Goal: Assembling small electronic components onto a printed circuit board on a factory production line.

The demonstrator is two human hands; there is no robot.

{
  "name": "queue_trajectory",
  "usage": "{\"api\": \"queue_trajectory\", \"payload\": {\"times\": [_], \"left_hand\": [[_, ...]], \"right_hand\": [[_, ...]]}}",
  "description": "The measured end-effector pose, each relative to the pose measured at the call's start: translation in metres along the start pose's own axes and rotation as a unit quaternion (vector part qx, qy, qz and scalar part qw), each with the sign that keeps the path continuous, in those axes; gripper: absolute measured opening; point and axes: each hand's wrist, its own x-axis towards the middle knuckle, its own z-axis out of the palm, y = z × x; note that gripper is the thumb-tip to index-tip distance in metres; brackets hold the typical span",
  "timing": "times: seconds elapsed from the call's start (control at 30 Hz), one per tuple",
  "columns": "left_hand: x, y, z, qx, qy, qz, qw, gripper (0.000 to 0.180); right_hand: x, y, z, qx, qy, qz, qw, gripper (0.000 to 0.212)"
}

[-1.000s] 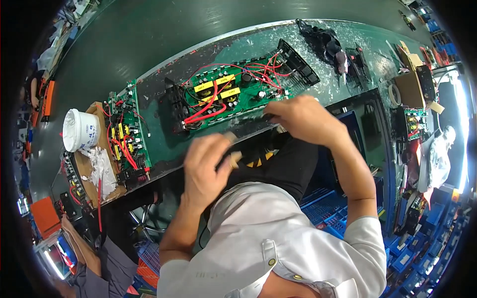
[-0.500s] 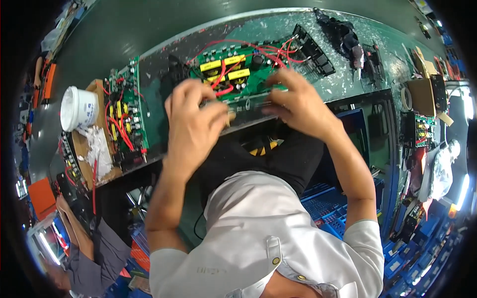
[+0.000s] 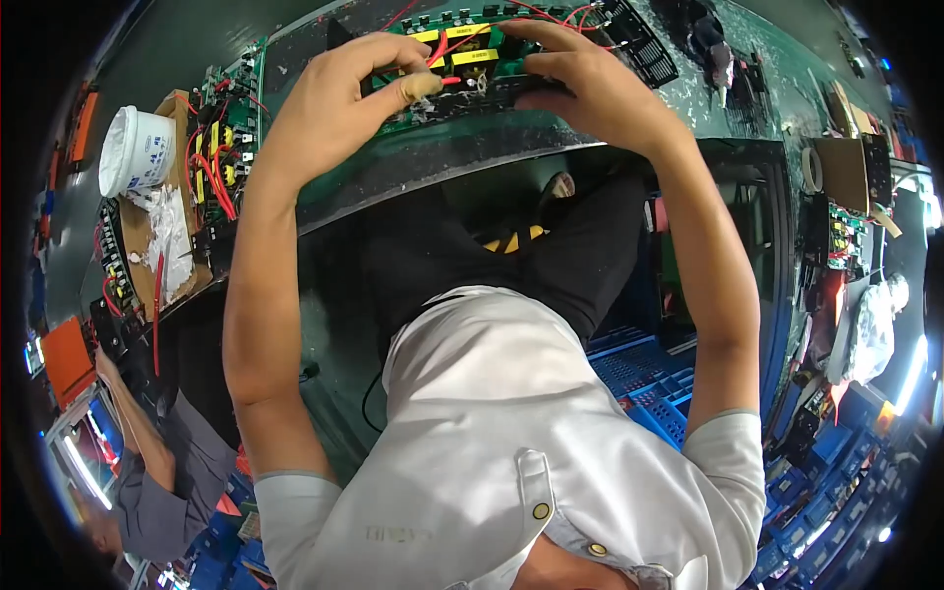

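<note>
A green circuit board (image 3: 398,122) with yellow-wrapped transformers (image 3: 476,56) and red wires lies on the bench before me. My left hand (image 3: 339,103) curves over the board's left part, with a yellowish cover on the thumb tip. Its thumb and forefinger close in beside a short red wire (image 3: 449,81); the exact grip is partly hidden. My right hand (image 3: 600,93) reaches over the board's right part, its fingers bent but apart and nothing visible between them. Whether those fingertips touch the board I cannot tell.
A second wired board (image 3: 218,167) lies left, beside a cardboard box (image 3: 187,251) and a white tub (image 3: 138,149). Black slotted panel (image 3: 639,44) and dark cloth (image 3: 710,44) lie right. Blue crates (image 3: 629,379) stand below. A co-worker's arm (image 3: 143,428) shows at lower left.
The view has shifted, so bench and board sit higher in the picture. My hands have moved farther out over the board; the left thumb and forefinger have come to the red wire.
</note>
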Motion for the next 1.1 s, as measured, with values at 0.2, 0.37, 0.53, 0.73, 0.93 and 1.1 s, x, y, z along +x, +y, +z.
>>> {"api": "queue_trajectory", "payload": {"times": [0.2, 0.37, 0.53, 0.73, 0.93, 1.1], "left_hand": [[0.0, 0.002, 0.012, 0.151, 0.074, 0.185, 0.968, 0.033], [0.005, 0.009, 0.019, 0.216, 0.006, 0.132, 0.967, 0.031], [0.011, -0.007, 0.019, 0.274, 0.035, 0.235, 0.932, 0.031], [0.012, -0.009, 0.023, 0.248, 0.038, 0.194, 0.948, 0.027], [0.015, -0.004, 0.02, 0.248, 0.015, 0.119, 0.961, 0.032], [0.031, 0.021, 0.0, 0.229, -0.081, 0.059, 0.968, 0.034]], "right_hand": [[0.006, 0.006, -0.003, 0.043, -0.029, -0.031, 0.998, 0.02], [0.006, 0.007, -0.004, 0.067, -0.049, -0.024, 0.996, 0.021], [0.003, 0.01, 0.003, 0.045, -0.036, -0.025, 0.998, 0.024], [0.004, 0.011, 0.005, 0.049, -0.027, -0.029, 0.998, 0.025], [0.013, 0.021, 0.001, 0.065, -0.042, -0.065, 0.995, 0.026], [0.029, 0.021, -0.019, 0.118, -0.123, -0.029, 0.985, 0.036]]}}
